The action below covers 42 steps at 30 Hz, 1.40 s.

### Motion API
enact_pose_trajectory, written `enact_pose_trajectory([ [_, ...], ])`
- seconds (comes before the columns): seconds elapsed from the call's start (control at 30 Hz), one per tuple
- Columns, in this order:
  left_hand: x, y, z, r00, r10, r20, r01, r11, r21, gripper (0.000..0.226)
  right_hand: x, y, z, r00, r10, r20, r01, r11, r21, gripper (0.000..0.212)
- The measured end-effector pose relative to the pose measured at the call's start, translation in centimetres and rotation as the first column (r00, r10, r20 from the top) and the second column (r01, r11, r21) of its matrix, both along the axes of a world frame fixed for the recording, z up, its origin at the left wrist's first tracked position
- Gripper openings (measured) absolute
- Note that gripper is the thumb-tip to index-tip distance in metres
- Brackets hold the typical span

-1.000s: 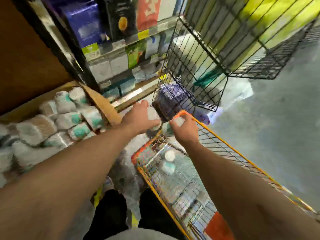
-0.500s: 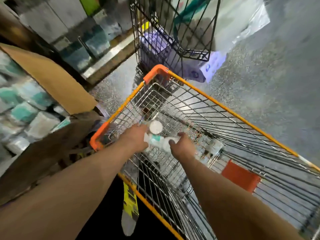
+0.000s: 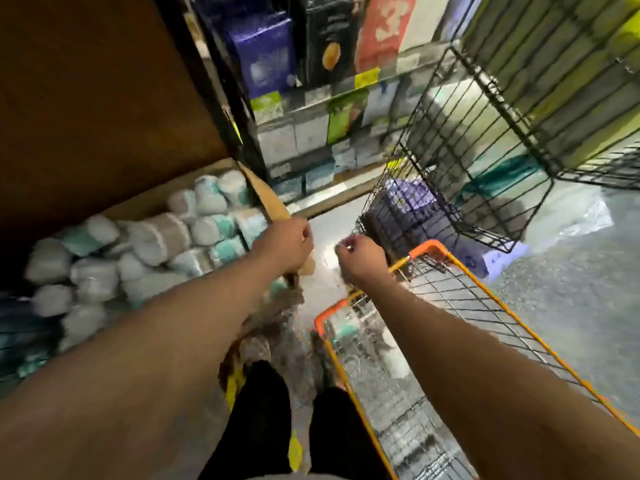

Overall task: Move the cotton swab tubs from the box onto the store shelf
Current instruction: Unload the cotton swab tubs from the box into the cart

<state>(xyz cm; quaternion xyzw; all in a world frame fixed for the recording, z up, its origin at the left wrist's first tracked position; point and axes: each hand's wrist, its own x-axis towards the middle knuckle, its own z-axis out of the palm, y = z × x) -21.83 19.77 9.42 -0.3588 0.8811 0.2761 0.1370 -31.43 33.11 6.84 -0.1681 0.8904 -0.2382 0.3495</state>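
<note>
Cotton swab tubs (image 3: 180, 237) sit piled in the box (image 3: 266, 194) on my left. My left hand (image 3: 285, 242) is curled and empty beside the flap. My right hand (image 3: 362, 259) is curled, contents unclear. I'd reach left and grip one tub round its body, without nudging the pile.

The cotton swab tubs (image 3: 173, 237) lie in the box (image 3: 266, 197) at left; the cart (image 3: 427, 244) stands right, the wire basket (image 3: 467, 168) beyond it.

Glossy speckled grey floor (image 3: 571, 306) right of orange wire cart (image 3: 427, 244); black wire basket (image 3: 450, 143) beyond cart; stocked shelving (image 3: 311, 109) beyond-left; brown panel (image 3: 104, 98) far left.
</note>
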Motion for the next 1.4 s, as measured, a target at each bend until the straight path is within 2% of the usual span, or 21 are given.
enact_pose_trajectory([
  [0.1, 4.9, -4.3, -1.3, 0.997, 0.066, 0.047, -0.067, 0.998, 0.014, 0.017, 2.3, -5.2, 0.5, 0.992, 0.126, -0.009, -0.126, 0.992, -0.026, 0.026],
  [0.17, 9.5, -8.2, -2.7, 0.986, 0.137, 0.099, -0.139, 0.990, 0.023, 0.009, 5.3, -9.9, -0.5, 0.961, 0.273, 0.038, -0.274, 0.960, 0.046, 0.028],
  [0.3, 15.0, -11.9, -6.2, 0.969, 0.210, 0.130, -0.218, 0.975, 0.049, 0.016, 8.6, -14.7, -3.3, 0.822, 0.551, 0.144, -0.568, 0.781, 0.260, 0.030],
  [0.4, 16.3, -13.2, -9.0, 0.973, 0.196, 0.125, -0.210, 0.971, 0.117, 0.026, 10.1, -15.9, -6.1, 0.765, 0.583, 0.273, -0.641, 0.655, 0.400, 0.041],
  [0.47, 16.2, -12.9, -10.2, 0.975, 0.171, 0.141, -0.192, 0.970, 0.151, 0.032, 10.6, -15.2, -7.9, 0.774, 0.566, 0.283, -0.629, 0.641, 0.440, 0.047],
  [0.6, 15.7, -12.3, -13.2, 0.974, 0.064, 0.218, -0.109, 0.974, 0.198, 0.044, 11.7, -14.5, -11.5, 0.864, 0.427, 0.268, -0.504, 0.709, 0.494, 0.059],
  [0.87, 15.2, -11.3, -16.7, 0.968, 0.000, 0.252, -0.055, 0.976, 0.209, 0.074, 11.8, -14.2, -13.1, 0.870, 0.408, 0.276, -0.492, 0.707, 0.507, 0.081],
  [0.97, 14.9, -11.2, -16.6, 0.959, 0.047, 0.278, -0.108, 0.972, 0.211, 0.079, 11.5, -14.3, -12.6, 0.867, 0.424, 0.261, -0.497, 0.709, 0.500, 0.077],
  [1.1, 15.1, -11.8, -14.3, 0.951, 0.122, 0.285, -0.193, 0.953, 0.236, 0.074, 11.6, -14.2, -10.0, 0.884, 0.429, 0.186, -0.464, 0.752, 0.468, 0.077],
  [1.3, 14.1, -13.0, -7.1, 0.928, 0.306, 0.213, -0.345, 0.921, 0.181, 0.087, 10.1, -13.2, -3.5, 0.895, 0.445, 0.033, -0.437, 0.858, 0.268, 0.058],
  [1.4, 12.3, -12.3, -3.5, 0.916, 0.366, 0.166, -0.388, 0.913, 0.128, 0.088, 8.4, -11.9, -0.5, 0.903, 0.428, -0.036, -0.414, 0.889, 0.196, 0.058],
])
